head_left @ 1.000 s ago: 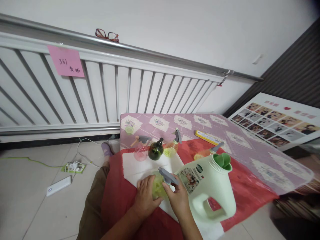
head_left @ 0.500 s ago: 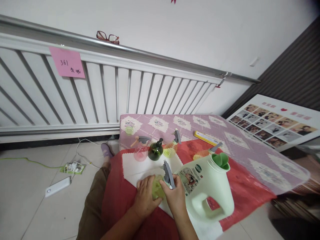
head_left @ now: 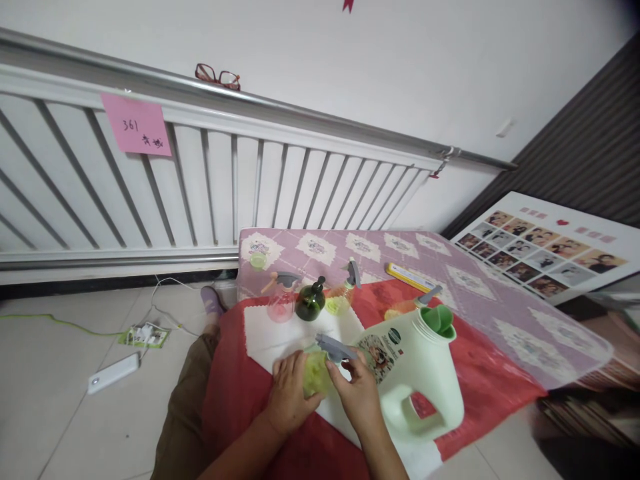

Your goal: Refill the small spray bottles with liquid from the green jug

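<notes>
"What are your hands on?"

"On my head view, my left hand (head_left: 291, 395) is wrapped round the yellow-green spray bottle (head_left: 314, 375), fingers on one side and thumb on the other. My right hand (head_left: 359, 393) has its thumb and fingers closed on the grey spray head (head_left: 336, 348) at the bottle's top."

"Where does that put the bottle?"

"Between both palms, over the white cloth (head_left: 273, 337), which lies on the red cloth (head_left: 230, 407). I can't tell whether its base touches down."

"And nearby?"

"Just beyond it I have a row: the pink bottle (head_left: 281, 308), the dark green bottle (head_left: 311, 303), then a clear bottle with yellow liquid (head_left: 340, 300). The pale green jug (head_left: 430, 373) is beside my right hand, with a green insert (head_left: 438, 320) in its mouth. Behind the jug, an orange bottle (head_left: 399, 311) is partly hidden."

"Anything farther off?"

"A yellow box (head_left: 413, 277) on the purple floral cover (head_left: 340, 248), and a small pale green disc (head_left: 257, 261) near its left corner. Past that I see the radiator (head_left: 220, 187), a pink note (head_left: 136, 127) on it, and glasses (head_left: 217, 77) resting by the upper pipe."
</notes>
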The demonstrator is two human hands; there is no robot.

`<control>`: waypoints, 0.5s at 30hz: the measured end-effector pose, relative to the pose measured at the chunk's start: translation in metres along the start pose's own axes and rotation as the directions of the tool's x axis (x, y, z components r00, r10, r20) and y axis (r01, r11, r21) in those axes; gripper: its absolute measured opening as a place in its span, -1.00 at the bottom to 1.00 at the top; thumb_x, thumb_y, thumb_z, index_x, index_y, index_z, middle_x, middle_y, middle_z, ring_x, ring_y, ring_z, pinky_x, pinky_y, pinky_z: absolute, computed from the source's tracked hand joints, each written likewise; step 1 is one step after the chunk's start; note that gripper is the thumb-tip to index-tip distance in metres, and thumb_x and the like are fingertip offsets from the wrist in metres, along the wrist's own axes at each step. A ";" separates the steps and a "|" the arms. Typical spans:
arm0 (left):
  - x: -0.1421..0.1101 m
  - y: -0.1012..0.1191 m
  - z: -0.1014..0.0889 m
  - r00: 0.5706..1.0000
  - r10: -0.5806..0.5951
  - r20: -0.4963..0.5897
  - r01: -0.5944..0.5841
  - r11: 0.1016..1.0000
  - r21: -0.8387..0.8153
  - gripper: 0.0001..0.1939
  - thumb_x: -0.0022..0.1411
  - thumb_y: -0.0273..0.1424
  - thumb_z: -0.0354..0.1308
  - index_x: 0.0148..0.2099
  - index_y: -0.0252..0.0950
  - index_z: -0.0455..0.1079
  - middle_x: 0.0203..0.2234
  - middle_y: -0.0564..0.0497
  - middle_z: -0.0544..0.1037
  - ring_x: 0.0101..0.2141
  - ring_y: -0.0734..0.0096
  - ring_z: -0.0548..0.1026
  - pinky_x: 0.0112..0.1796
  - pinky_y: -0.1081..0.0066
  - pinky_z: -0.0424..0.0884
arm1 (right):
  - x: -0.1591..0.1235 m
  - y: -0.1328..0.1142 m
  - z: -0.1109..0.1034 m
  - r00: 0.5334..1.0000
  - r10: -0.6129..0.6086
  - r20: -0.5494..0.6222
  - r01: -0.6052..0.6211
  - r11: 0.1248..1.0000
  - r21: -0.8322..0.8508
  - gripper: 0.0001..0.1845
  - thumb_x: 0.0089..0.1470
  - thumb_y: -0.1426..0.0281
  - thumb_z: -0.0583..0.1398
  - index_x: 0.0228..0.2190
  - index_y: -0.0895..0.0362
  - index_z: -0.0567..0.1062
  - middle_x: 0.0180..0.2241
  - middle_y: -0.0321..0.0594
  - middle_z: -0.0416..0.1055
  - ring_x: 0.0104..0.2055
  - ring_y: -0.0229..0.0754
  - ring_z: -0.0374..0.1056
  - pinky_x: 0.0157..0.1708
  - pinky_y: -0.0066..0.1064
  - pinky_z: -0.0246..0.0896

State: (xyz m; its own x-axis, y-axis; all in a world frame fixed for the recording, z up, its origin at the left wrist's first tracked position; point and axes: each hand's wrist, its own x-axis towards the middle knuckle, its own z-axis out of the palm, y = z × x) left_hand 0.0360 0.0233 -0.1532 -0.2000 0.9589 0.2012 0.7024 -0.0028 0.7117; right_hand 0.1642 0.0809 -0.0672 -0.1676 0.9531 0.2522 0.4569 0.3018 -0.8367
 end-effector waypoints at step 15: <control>0.000 0.002 -0.001 0.999 0.028 -0.028 -0.029 0.999 -0.023 -0.20 -0.05 -0.34 0.27 0.22 -0.26 0.05 0.09 -0.19 0.37 0.10 0.05 0.32 0.11 -0.05 0.15 | 0.005 -0.002 -0.015 0.978 -0.099 0.186 0.098 0.995 0.016 -0.75 -0.01 0.33 0.25 -0.23 0.03 0.57 -0.18 -0.16 0.51 -0.11 -0.05 0.41 -0.08 -0.23 0.31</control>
State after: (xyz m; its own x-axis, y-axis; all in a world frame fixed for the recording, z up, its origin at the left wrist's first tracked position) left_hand 0.0361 0.0227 -0.1511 -0.1990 0.9501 0.2401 0.6922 -0.0372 0.7208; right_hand 0.1753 0.0854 -0.0573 -0.3715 0.8971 0.2394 0.4241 0.3933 -0.8157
